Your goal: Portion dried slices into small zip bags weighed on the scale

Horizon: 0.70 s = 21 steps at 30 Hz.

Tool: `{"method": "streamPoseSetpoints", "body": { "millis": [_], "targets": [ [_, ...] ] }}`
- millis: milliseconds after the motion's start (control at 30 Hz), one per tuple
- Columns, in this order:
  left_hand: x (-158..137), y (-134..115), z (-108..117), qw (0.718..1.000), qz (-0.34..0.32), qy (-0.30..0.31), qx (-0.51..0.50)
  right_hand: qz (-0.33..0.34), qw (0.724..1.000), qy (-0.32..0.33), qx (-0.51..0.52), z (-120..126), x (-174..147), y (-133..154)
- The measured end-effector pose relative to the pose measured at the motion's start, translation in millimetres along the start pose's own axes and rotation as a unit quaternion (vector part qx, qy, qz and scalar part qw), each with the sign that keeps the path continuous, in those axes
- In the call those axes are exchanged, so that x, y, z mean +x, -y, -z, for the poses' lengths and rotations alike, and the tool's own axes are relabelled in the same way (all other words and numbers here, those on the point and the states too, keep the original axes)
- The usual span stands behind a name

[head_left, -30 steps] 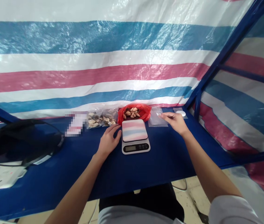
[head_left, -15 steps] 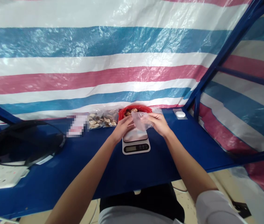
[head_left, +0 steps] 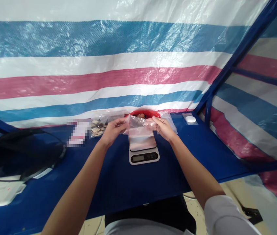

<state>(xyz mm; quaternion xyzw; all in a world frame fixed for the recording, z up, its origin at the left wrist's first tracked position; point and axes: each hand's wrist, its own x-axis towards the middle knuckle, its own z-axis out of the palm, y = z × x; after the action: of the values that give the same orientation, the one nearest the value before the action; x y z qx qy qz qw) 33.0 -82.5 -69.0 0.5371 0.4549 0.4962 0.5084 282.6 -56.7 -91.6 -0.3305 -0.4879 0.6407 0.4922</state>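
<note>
Between my two hands a clear plastic bag [head_left: 138, 125] is stretched above the scale; it looks empty. My left hand [head_left: 114, 129] pinches its left side and my right hand [head_left: 162, 126] pinches its right side. Below it lies a white digital kitchen scale [head_left: 144, 160] with a shiny plate and its display towards me. Just behind the bag sits a red bag [head_left: 153, 113] with brownish dried pieces inside, mostly hidden by the clear bag. Left of it, partly behind my left hand, clear bags of dried slices [head_left: 96, 128] lie on the table.
More clear plastic bags [head_left: 170, 122] lie right of my right hand. A white earphone-like case [head_left: 190, 119] rests at the back right of the blue table [head_left: 119, 192]. At left are a blurred printed packet [head_left: 78, 132], a black round mesh item [head_left: 26, 153] and a white power strip [head_left: 1, 192].
My left hand has moved left, away from my right hand, so the clear bag is now spread wider between them. The camera view has shifted slightly.
</note>
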Motion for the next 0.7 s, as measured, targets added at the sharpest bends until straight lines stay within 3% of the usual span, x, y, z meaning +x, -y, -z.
{"method": "streamPoseSetpoints", "body": {
  "millis": [133, 367, 567, 700],
  "targets": [
    [7, -19, 17, 0.995, -0.007, 0.044, 0.092, -0.012, 0.996, 0.024, -0.086, -11, 13, 14],
    [26, -45, 29, 0.979, -0.001, 0.100, 0.177, -0.024, 0.975, 0.128, -0.181, -41, 35, 29],
    [33, -28, 33, 0.996, 0.017, 0.025, 0.084, -0.020, 0.991, 0.076, -0.109, -40, 50, 13],
    [35, -6, 26, 0.998, 0.053, 0.013, -0.012, -0.024, 0.997, 0.022, -0.070, -33, 57, 2]
  ]
}}
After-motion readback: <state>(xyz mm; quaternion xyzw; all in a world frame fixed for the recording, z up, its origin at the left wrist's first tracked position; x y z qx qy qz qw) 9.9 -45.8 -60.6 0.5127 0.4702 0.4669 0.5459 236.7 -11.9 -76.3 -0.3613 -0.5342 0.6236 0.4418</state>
